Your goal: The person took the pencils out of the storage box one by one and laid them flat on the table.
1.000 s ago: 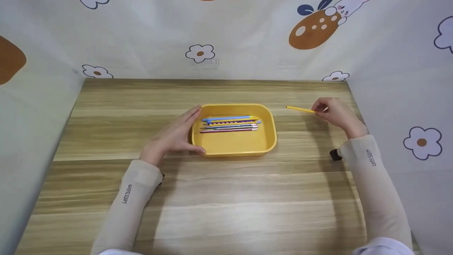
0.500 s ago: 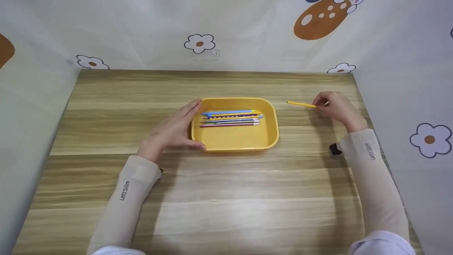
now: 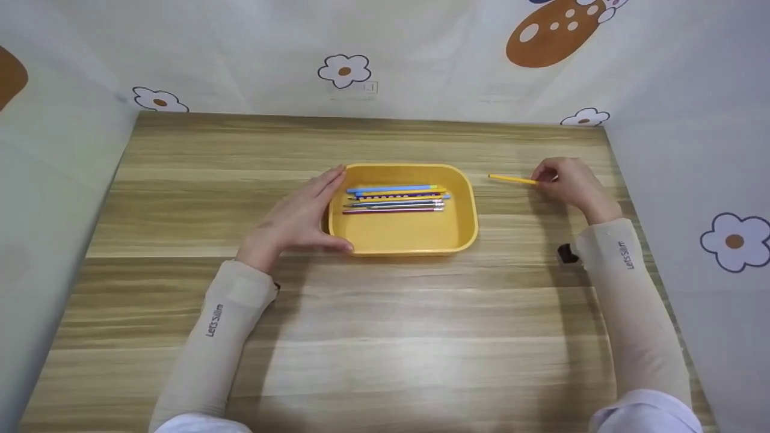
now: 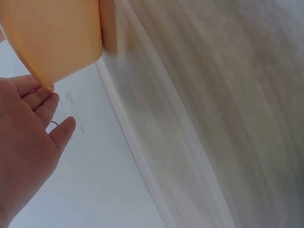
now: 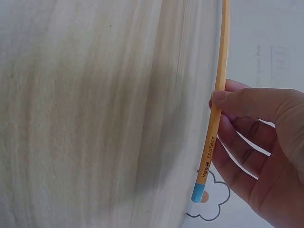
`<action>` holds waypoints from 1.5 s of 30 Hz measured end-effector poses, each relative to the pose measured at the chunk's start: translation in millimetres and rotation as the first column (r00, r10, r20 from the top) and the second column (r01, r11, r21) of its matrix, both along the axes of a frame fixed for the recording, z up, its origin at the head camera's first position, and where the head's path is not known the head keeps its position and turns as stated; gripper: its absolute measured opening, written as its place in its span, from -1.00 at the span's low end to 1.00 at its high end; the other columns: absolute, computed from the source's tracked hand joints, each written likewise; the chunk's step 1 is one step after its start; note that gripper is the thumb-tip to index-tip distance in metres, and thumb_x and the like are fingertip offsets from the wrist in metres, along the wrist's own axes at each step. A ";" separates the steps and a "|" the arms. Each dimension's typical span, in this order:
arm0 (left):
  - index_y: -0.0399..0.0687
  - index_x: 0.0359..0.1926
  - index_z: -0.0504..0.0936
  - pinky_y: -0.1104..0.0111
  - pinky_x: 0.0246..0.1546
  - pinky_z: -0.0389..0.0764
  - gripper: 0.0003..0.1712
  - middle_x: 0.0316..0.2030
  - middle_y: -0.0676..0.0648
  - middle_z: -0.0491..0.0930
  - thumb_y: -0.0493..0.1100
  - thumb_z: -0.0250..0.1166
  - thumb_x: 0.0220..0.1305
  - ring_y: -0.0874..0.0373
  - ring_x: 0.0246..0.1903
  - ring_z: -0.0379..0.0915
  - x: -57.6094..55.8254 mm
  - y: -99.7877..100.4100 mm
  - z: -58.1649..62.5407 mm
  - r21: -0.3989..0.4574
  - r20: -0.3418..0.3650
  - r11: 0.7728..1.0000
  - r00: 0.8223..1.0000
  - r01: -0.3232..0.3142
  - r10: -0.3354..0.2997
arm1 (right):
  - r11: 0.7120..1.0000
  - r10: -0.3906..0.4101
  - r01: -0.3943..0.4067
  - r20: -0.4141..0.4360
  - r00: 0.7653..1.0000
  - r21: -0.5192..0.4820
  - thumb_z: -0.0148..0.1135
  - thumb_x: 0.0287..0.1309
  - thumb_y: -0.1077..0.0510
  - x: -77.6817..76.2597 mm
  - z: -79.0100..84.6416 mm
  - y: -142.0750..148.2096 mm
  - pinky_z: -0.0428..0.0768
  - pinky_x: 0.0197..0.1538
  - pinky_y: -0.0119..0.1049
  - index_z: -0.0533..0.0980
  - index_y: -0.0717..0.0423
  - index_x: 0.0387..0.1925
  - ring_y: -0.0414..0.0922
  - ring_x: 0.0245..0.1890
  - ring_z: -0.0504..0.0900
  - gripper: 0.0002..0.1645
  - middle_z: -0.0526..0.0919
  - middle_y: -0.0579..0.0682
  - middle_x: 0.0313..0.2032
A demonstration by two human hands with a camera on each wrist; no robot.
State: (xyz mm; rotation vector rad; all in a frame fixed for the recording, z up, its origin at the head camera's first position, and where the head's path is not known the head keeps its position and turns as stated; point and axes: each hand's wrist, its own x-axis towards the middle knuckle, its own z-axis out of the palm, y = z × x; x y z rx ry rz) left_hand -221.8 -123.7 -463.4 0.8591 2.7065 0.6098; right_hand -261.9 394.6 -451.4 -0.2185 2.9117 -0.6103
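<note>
In the head view my left hand (image 3: 301, 213) holds the left end of a yellow plastic box (image 3: 403, 249), thumb at the front corner and fingers at the back one. The left wrist view shows its fingertips (image 4: 46, 107) against the rim of the box (image 4: 57, 38). Several pencils (image 3: 394, 204) lie side by side inside, pointing left. To the right of the box, my right hand (image 3: 568, 180) pinches a yellow pencil (image 3: 511, 178) between thumb and fingers. That pencil's blue end (image 5: 198, 193) shows in the right wrist view; its far end is cut off there.
The box stands on a wood-grain table (image 3: 409, 337). Pale curtains with flower prints (image 3: 344, 71) enclose the back and both sides. The right hand is near the table's right edge. A small black object (image 3: 566, 254) sits at the right wrist.
The head view has tilted slightly, so the whole scene shifts in the picture. Both hands keep their holds on the box and the yellow pencil, with hardly any movement.
</note>
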 end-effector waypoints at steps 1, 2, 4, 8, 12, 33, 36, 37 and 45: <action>-0.02 0.60 -0.13 0.02 0.58 0.03 0.54 0.62 0.05 -0.25 0.56 0.44 -0.21 0.02 0.60 -0.24 0.0 0.0 -0.1 0.001 0.002 1.000 1.000 0.001 -0.001 | 1.000 0.001 -0.001 0.006 1.000 -0.004 0.23 0.14 0.36 0.0 -0.6 0.1 0.48 -0.18 -0.35 0.65 0.24 -0.25 0.02 -0.23 0.60 -0.85 0.70 0.20 -0.26; -0.02 0.60 -0.13 0.03 0.59 0.02 0.53 0.62 0.05 -0.25 0.56 0.44 -0.21 0.02 0.60 -0.24 -0.1 -0.1 -0.3 0.002 0.003 1.000 1.000 0.001 -0.001 | 1.000 0.001 -0.001 0.010 1.000 -0.002 0.24 0.14 0.36 -0.1 -1.5 0.4 0.48 -0.18 -0.35 0.65 0.23 -0.25 0.03 -0.22 0.60 -0.86 0.70 0.20 -0.26; -0.02 0.60 -0.13 0.03 0.59 0.01 0.53 0.62 0.04 -0.26 0.54 0.45 -0.19 0.02 0.60 -0.25 -0.2 -0.2 -0.9 0.009 0.005 1.000 1.000 0.002 -0.002 | 1.000 0.001 -0.001 0.018 1.000 0.001 0.24 0.15 0.36 -0.4 -3.0 0.9 0.48 -0.17 -0.33 0.65 0.24 -0.25 0.03 -0.22 0.59 -0.87 0.69 0.20 -0.26; -0.01 0.60 -0.15 0.01 0.58 0.03 0.52 0.62 0.06 -0.27 0.52 0.46 -0.18 0.02 0.60 -0.26 -0.1 0.0 -2.0 0.023 0.012 1.000 1.000 0.004 -0.004 | 1.000 0.010 -0.010 0.015 1.000 0.011 0.26 0.16 0.38 -0.8 -5.8 2.3 0.48 -0.17 -0.30 0.65 0.24 -0.27 0.01 -0.23 0.59 -0.89 0.71 0.19 -0.26; 0.00 0.60 -0.14 0.00 0.58 0.04 0.52 0.62 0.06 -0.27 0.53 0.46 -0.20 0.03 0.60 -0.25 0.1 0.5 -2.2 0.031 0.020 1.000 1.000 -0.002 0.001 | 1.000 0.025 -0.025 -0.001 1.000 0.009 0.27 0.13 0.39 -1.0 -8.0 2.6 0.49 -0.18 -0.34 0.65 0.25 -0.28 -0.03 -0.27 0.59 -0.88 0.72 0.20 -0.27; 0.02 0.61 -0.17 0.04 0.59 0.02 0.55 0.62 0.08 -0.28 0.57 0.43 -0.21 0.03 0.60 -0.25 -0.3 1.1 -2.7 0.023 0.026 1.000 1.000 -0.010 0.009 | 0.999 0.036 -0.037 0.036 0.999 0.027 0.27 0.17 0.38 -2.1 -13.9 3.7 0.53 -0.18 -0.28 0.65 0.26 -0.24 0.04 -0.23 0.61 -0.88 0.71 0.22 -0.25; 0.02 0.61 -0.18 0.06 0.59 0.00 0.55 0.62 0.07 -0.28 0.56 0.44 -0.21 0.03 0.60 -0.26 -0.4 1.4 -2.4 0.021 0.021 1.000 1.000 -0.008 0.007 | 0.999 0.032 -0.033 0.031 0.999 0.026 0.27 0.17 0.38 -2.4 -14.0 4.2 0.54 -0.16 -0.25 0.64 0.26 -0.24 0.05 -0.22 0.62 -0.88 0.71 0.23 -0.25; 0.02 0.61 -0.18 0.06 0.60 0.00 0.55 0.62 0.06 -0.28 0.57 0.43 -0.21 0.03 0.60 -0.26 -0.6 1.5 -2.3 0.019 0.017 1.000 1.000 -0.005 0.005 | 0.999 0.033 -0.033 0.027 0.999 0.026 0.27 0.16 0.39 -2.4 -14.1 4.4 0.54 -0.15 -0.24 0.65 0.26 -0.24 0.05 -0.22 0.62 -0.88 0.71 0.23 -0.25; -0.03 0.60 -0.14 0.07 0.59 0.02 0.55 0.62 0.02 -0.25 0.56 0.45 -0.22 0.02 0.60 -0.24 -0.2 1.2 -2.1 0.031 0.012 1.000 1.000 0.001 -0.002 | 0.999 0.051 -0.051 -0.001 0.999 0.007 0.29 0.13 0.42 -0.4 -16.7 6.5 0.56 -0.12 -0.22 0.65 0.26 -0.26 0.05 -0.21 0.63 -0.87 0.71 0.23 -0.24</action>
